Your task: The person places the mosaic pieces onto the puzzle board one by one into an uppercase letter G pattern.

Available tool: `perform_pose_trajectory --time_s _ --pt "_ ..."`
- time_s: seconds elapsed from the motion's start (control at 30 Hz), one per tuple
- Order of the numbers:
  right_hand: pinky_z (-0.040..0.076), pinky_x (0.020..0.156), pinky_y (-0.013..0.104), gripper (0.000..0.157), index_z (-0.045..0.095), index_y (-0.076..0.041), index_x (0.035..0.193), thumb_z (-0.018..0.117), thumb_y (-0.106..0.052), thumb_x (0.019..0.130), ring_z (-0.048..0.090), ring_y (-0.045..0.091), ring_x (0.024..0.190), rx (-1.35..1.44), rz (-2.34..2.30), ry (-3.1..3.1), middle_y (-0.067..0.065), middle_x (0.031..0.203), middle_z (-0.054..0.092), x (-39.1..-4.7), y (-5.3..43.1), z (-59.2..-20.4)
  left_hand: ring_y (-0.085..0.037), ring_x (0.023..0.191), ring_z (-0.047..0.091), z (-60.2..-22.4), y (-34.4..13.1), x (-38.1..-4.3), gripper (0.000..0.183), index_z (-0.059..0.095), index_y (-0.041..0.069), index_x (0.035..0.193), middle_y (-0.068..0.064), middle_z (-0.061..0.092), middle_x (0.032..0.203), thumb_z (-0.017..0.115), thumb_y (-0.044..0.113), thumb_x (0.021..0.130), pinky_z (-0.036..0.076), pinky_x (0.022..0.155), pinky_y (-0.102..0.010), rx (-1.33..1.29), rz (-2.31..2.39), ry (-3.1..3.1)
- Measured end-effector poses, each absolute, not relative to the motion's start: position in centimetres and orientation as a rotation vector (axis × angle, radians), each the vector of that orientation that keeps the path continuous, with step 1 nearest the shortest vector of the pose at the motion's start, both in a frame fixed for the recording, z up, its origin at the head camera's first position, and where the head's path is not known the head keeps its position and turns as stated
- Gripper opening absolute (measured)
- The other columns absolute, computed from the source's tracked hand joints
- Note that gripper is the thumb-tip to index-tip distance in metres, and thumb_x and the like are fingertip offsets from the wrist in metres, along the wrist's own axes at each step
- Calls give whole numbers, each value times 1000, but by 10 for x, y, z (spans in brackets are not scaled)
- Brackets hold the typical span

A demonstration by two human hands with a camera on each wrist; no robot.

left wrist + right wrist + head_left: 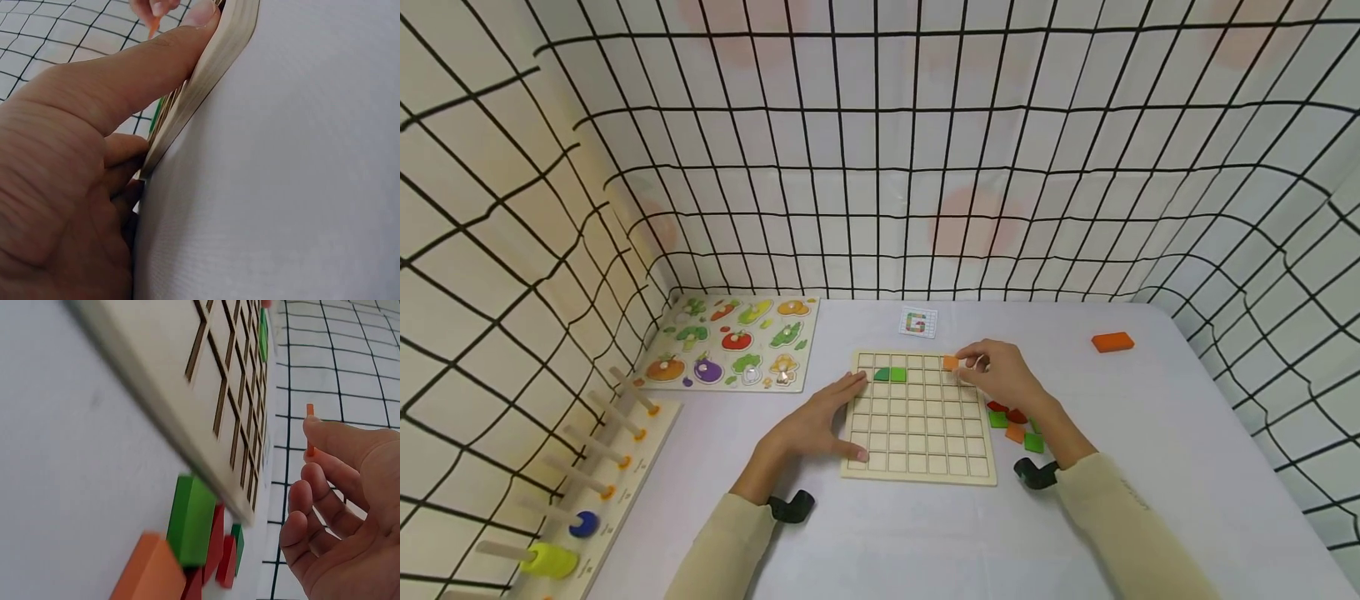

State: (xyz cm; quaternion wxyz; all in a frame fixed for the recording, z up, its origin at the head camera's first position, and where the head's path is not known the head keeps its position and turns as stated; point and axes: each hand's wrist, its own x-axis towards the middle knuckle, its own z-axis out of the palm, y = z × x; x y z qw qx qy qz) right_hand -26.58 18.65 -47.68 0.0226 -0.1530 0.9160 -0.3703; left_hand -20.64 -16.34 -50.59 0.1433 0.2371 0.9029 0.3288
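A square wooden grid board lies in the middle of the table. My left hand rests against its left side, fingers spread, the thumb on its edge in the left wrist view. Over the board's top right corner, my right hand pinches a thin orange square tile between thumb and index finger; the right wrist view shows the tile held on edge. Side by side in the upper left cells sit a dark green curved-edge tile and a light green square tile.
Loose red, green and orange tiles lie right of the board. Behind it is a card with a coloured G. A vegetable puzzle and a peg rack stand left. An orange block lies far right. Black netting surrounds the table.
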Motion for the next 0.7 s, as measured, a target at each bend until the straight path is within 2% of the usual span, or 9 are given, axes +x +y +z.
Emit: perform_pose_trajectory --time_s 0.33,0.7 --pt "51 68 28 28 77 -8 115 79 -24 92 60 16 79 -541 -1184 2749 4 93 68 -273 154 -488 -20 162 8 -501 -161 -205 121 25 21 165 11 12 174 93 51 70 15 131 -51 600 908 2583" --pt "51 72 30 28 76 -9 118 76 -22 93 60 18 83 -501 -1177 2703 3 94 68 -271 138 -493 -20 162 8 -497 -157 -206 120 25 18 165 7 13 174 93 49 71 14 132 -49 594 858 2587"
